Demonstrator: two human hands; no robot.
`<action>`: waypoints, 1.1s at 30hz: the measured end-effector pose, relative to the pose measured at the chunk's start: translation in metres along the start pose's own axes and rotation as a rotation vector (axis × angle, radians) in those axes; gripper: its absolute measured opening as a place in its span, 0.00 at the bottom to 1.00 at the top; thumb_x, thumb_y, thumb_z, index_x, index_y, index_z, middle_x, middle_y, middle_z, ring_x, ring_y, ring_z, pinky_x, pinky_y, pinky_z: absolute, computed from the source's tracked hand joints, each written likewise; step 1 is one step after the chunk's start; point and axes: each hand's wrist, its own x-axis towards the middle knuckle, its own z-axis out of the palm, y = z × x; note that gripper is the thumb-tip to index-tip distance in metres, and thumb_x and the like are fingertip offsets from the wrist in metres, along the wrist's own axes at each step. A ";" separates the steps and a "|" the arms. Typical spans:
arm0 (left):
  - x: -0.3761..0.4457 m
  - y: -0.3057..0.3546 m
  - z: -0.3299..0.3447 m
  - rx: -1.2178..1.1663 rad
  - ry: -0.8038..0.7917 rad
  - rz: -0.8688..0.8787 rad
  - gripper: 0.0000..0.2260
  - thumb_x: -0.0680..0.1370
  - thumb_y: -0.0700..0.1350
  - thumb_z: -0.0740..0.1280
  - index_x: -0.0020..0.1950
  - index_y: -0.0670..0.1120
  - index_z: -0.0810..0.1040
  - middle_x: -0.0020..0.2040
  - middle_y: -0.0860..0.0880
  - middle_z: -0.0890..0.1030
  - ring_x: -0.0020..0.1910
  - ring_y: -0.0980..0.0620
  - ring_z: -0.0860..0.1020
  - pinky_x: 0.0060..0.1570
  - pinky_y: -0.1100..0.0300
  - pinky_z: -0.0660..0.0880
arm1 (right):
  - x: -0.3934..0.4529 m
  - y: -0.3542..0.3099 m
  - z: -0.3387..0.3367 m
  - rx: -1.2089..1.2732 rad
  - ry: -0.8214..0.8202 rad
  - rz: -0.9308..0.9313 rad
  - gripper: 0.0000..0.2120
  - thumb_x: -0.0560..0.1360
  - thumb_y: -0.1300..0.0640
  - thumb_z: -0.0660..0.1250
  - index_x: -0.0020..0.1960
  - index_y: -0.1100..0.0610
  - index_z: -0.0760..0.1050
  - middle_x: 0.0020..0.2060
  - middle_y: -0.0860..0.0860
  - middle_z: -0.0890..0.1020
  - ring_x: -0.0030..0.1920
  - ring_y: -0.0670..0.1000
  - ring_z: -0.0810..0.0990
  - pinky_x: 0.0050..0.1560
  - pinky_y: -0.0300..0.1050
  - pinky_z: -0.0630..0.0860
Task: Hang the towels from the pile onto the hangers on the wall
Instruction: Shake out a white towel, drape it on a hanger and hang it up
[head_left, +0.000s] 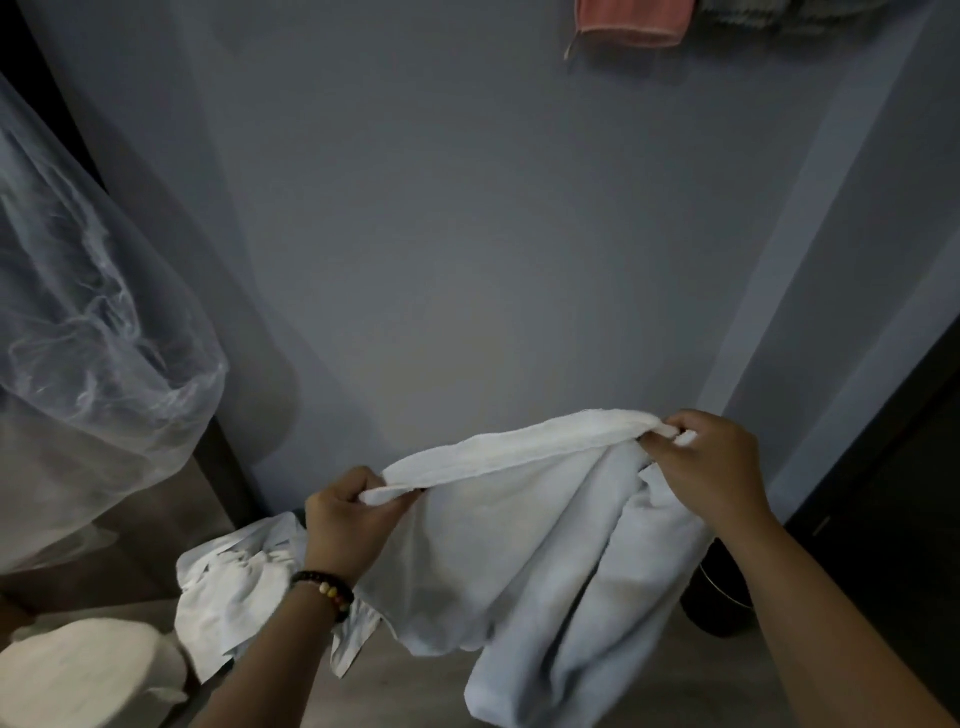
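both hands (345, 512) gripping white towel (519, 530)

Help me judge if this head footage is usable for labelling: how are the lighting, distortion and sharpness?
Head view: dim, bluish light, brightest on the white towel gripped by the left hand and right hand; soft shadows on the wall; wide-angle bending at the edges; slightly soft overall; the pink towel is cropped at the top; faint sheen on the plastic bag.
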 end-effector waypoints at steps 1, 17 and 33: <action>0.008 0.004 -0.007 -0.010 -0.050 0.051 0.19 0.64 0.46 0.81 0.27 0.42 0.72 0.26 0.51 0.71 0.28 0.61 0.66 0.30 0.67 0.66 | 0.002 0.004 -0.002 -0.008 0.003 0.006 0.11 0.71 0.54 0.73 0.34 0.58 0.77 0.31 0.51 0.80 0.36 0.54 0.77 0.37 0.44 0.68; 0.036 -0.010 -0.038 0.144 -0.308 0.357 0.14 0.67 0.58 0.72 0.32 0.48 0.81 0.35 0.53 0.80 0.34 0.56 0.78 0.35 0.61 0.73 | 0.037 -0.018 -0.006 -0.004 -0.007 -0.068 0.17 0.71 0.54 0.73 0.29 0.55 0.69 0.27 0.47 0.74 0.33 0.52 0.74 0.34 0.45 0.66; 0.016 0.014 0.013 0.044 -0.256 0.222 0.09 0.70 0.46 0.74 0.35 0.50 0.75 0.33 0.53 0.78 0.32 0.56 0.75 0.33 0.68 0.70 | 0.049 -0.046 -0.040 0.062 -0.038 -0.168 0.15 0.71 0.53 0.73 0.31 0.56 0.72 0.27 0.49 0.74 0.30 0.47 0.71 0.32 0.36 0.65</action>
